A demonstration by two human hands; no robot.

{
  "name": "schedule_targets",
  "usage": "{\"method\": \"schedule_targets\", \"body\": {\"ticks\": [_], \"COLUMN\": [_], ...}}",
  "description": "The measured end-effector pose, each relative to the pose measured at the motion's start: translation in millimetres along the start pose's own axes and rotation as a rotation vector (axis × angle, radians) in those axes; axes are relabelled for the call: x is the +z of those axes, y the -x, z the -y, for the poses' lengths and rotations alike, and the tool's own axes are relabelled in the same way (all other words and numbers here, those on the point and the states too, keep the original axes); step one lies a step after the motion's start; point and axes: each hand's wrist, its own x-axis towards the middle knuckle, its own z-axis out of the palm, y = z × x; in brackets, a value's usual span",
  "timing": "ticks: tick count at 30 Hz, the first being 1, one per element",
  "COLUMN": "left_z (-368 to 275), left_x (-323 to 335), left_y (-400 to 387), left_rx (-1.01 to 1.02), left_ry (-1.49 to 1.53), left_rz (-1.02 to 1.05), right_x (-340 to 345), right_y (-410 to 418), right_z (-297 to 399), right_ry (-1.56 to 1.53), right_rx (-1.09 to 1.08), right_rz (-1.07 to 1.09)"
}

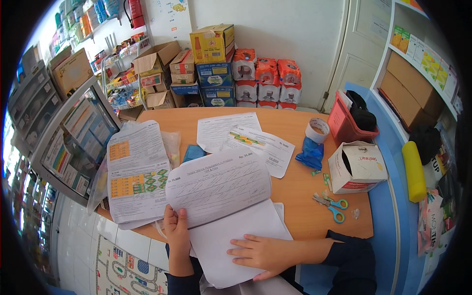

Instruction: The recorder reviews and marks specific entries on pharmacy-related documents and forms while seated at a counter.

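Observation:
My left hand (177,223) pinches the lower left corner of a printed form sheet (221,184), whose top bows upward. Beneath it lies a blank white sheet (239,239), on which my right hand (258,254) rests flat with fingers spread. Left of these, a stack of printed forms (138,206) carries orange and green cut-out pieces. Behind, two more printed sheets overlap, the front one (276,147) with a strip of yellow and green pieces. A blue packet (193,152) shows partly behind the raised sheet. Scissors with turquoise handles (336,210) lie open to the right.
On the wooden table's right side are a tape roll (317,130), a crumpled blue plastic wrapper (310,155), a white carton (357,169) and a red bin (343,120). A glass-fronted case (79,140) borders the left. Boxes and wrapped bottle packs stand behind the table.

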Motion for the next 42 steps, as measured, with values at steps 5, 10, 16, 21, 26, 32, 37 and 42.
{"method": "schedule_targets", "body": {"ticks": [5,10,16,21,26,32,37,42], "left_z": [5,1,4,6,3,-4,9,11], "left_x": [-4,1,-6,-6,-8,2,-12,-20], "left_y": [-1,0,1,0,-1,2,5,11], "left_rx": [-0.011,-0.024,-0.036,-0.018,-0.010,-0.024,-0.033,0.154], "left_ry": [0.040,0.116,0.136,0.123,0.136,0.209,0.245,0.369], "left_rz": [-0.010,0.011,0.058,0.075,0.092,0.037,0.124,0.235], "right_x": [-14,-35,-47,-56,-94,-121,-132,-135], "right_y": [6,11,10,9,-13,-59,-87,-99], "right_z": [18,20,30,29,24,-6,-21,-21], "right_ry": [-0.088,0.094,0.082,-0.027,-0.548,0.027,0.215,0.175], "right_rx": [0.072,0.082,0.187,0.258,0.610,0.555,0.424,0.504], "right_rz": [0.130,-0.298,-0.139,-0.224,-0.239,-0.765,-0.705,-0.652]}}
